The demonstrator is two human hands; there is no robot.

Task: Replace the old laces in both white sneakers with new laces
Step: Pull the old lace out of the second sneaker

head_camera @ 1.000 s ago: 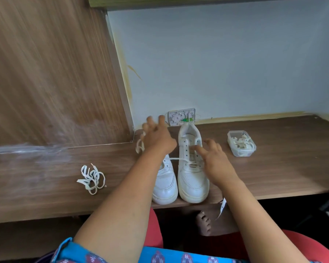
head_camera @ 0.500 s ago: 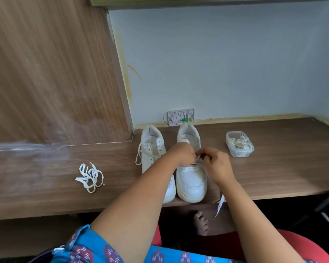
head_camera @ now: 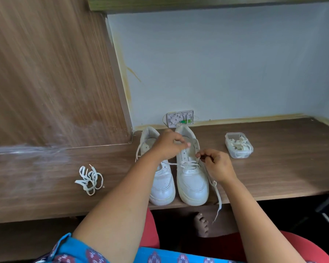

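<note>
Worktop (head_camera: 273,177): a brown wood-grain worktop against a pale blue wall, everything is laid out on it.
Loose lace (head_camera: 89,179): a tangled white flat shoelace is seen lying alone at the left, well apart from the shoes.
Left sneaker (head_camera: 162,185): a white leather sneaker is set toe toward the near edge, its tongue area partly hidden by the left forearm; a lace end is seen hanging down its left side.
Left hand (head_camera: 167,147): held over the collars of the two shoes, fingers curled; the grip looks pinched at the fingertips near the right shoe's tongue, but what is held cannot be made out.
Right sneaker (head_camera: 193,179): a second white leather sneaker is stood just beside the first, touching it; only its lower eyelets are laced, the upper ones are bare.
Lace in the right sneaker (head_camera: 217,198): a white flat lace is threaded across the lower eyelets, one end trailing over the worktop's near edge.
Right hand (head_camera: 217,166): a pinching grip is closed on that lace at the shoe's right eyelet row.
Box (head_camera: 238,145): a small clear plastic box of white laces is placed at the right, apart from the shoes.
</note>
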